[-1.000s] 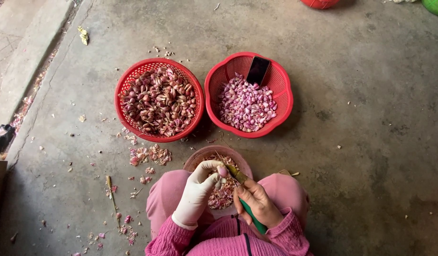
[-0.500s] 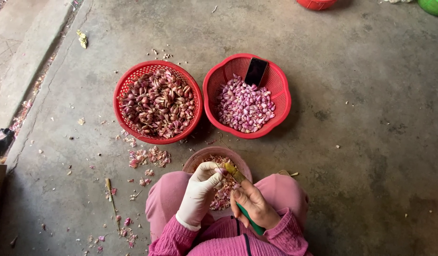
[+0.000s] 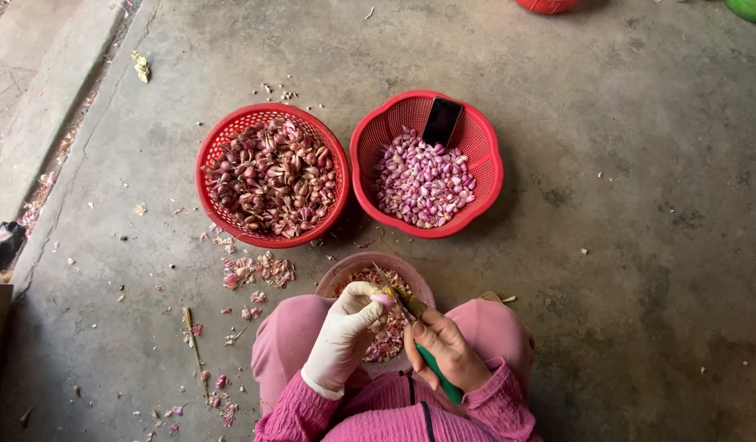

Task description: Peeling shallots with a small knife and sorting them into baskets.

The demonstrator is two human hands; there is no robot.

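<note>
While the gloved left hand pinches a shallot, the right hand grips a knife, seemingly aimed at 10 o'clock: a slip could nick fingertips

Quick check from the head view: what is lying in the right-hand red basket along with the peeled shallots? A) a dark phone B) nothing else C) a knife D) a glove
A: a dark phone leans against the far inner wall of the right red basket, above the peeled shallots.
</note>
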